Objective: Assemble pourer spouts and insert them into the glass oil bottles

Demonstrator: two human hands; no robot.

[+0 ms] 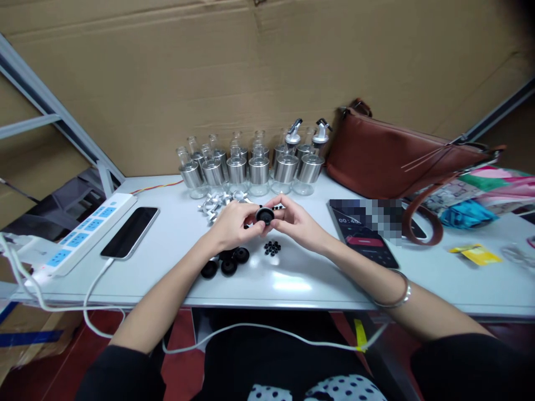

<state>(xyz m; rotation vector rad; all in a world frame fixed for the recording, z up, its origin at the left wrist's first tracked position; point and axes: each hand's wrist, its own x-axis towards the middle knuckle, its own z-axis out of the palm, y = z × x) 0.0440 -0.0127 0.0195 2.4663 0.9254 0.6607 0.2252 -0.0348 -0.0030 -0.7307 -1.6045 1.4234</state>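
Between my two hands, above the middle of the table, is a round black stopper [264,215] with a raised centre. My left hand [234,225] pinches it from the left side. The fingers of my right hand [296,223] close on its right side. Below my left hand lie several loose black stoppers [229,266]. A small cluster of tiny black rings [272,248] sits just under my right hand. Behind my left hand is a heap of silvery pourer parts [217,205]; some of it is hidden by the hand.
Several glass bottles with metal sleeves [259,170] stand in rows at the back; two carry pourer tops [294,132]. A brown bag [388,150] and a tablet [363,239] lie right. Left are a phone [130,233] and a power strip [86,234].
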